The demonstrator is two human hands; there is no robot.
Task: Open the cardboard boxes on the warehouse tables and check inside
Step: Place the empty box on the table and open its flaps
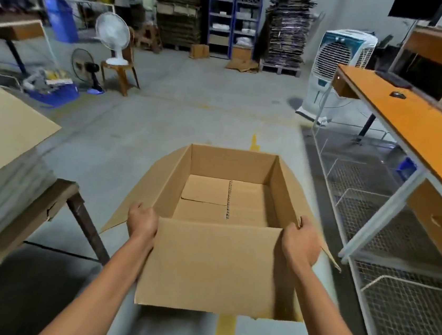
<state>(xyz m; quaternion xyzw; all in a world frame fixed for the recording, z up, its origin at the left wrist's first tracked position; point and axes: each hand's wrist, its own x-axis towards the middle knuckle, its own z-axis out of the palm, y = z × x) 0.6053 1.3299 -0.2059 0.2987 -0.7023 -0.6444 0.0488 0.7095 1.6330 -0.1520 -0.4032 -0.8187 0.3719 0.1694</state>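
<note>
Open brown cardboard box [217, 266], flaps splayed, held in air left of long orange-topped table [425, 130]. Left hand [142, 223] and right hand [300, 244] each grip a near corner. Keep level, scan all corners; inside looks empty.

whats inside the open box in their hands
Nothing but the cardboard box's own folded bottom flaps. The near flap hides the closest strip of the bottom.

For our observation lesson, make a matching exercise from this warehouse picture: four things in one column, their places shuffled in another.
1 cardboard box
2 white fan
3 mouse
4 air cooler

a on the orange table
b on the floor
c held by left hand and right hand
d on a chair

Pairs: 1-c, 2-d, 3-a, 4-b
</note>
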